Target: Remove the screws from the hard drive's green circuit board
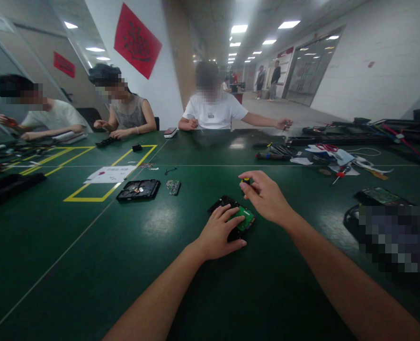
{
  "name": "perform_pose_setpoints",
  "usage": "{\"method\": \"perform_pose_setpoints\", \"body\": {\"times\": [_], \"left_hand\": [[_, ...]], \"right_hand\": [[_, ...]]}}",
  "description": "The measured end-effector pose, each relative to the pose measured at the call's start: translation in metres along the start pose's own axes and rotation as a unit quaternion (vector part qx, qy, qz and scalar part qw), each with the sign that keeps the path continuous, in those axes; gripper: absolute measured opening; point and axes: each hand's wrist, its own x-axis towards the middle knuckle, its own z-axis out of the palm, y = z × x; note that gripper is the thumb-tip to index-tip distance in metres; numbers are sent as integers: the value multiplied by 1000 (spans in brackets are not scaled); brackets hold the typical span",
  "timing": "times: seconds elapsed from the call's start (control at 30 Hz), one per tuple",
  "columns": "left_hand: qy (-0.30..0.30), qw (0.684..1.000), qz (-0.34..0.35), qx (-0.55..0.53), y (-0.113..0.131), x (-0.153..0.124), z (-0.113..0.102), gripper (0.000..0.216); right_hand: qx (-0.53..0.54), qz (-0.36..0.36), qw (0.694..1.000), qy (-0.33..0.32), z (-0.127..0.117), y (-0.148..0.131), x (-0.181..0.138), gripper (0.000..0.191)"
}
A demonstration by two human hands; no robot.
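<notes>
A hard drive [245, 219] lies on the green table [131, 274] in front of me, its green circuit board facing up. My left hand [219, 232] is laid over it, fingers spread across the top and thumb along the near edge, holding it in place. Just above the drive's far right side, my right hand [263, 193] pinches a small screwdriver with a black and yellow handle [245, 181]. Its shaft cannot be made out, so whether the tip touches the drive is unclear.
Left of the drive lie a loose circuit board [173, 187] and an opened black casing [138, 190]. A white paper sheet [110, 174] sits inside yellow tape. Tools and cables [277, 151] are at the back right, a red screwdriver [341, 174] farther right. Several people sit opposite.
</notes>
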Motion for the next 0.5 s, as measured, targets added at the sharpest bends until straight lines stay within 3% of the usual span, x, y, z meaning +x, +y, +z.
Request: {"method": "perform_pose_setpoints", "body": {"times": [0.1,0.23,0.37,0.5], "left_hand": [[0,1000,-1,0,0,0,0,75],[4,1000,0,-1,-1,0,2,74],[4,1000,2,1,-2,0,3,74],[2,1000,0,3,-2,0,3,74]], "right_hand": [[-60,-12,997,39,0,2,1,18],[-114,-6,992,62,-1,2,1,26],[-88,-15,995,38,-1,3,0,20],[-16,-11,1000,11,1,4,0,31]]}}
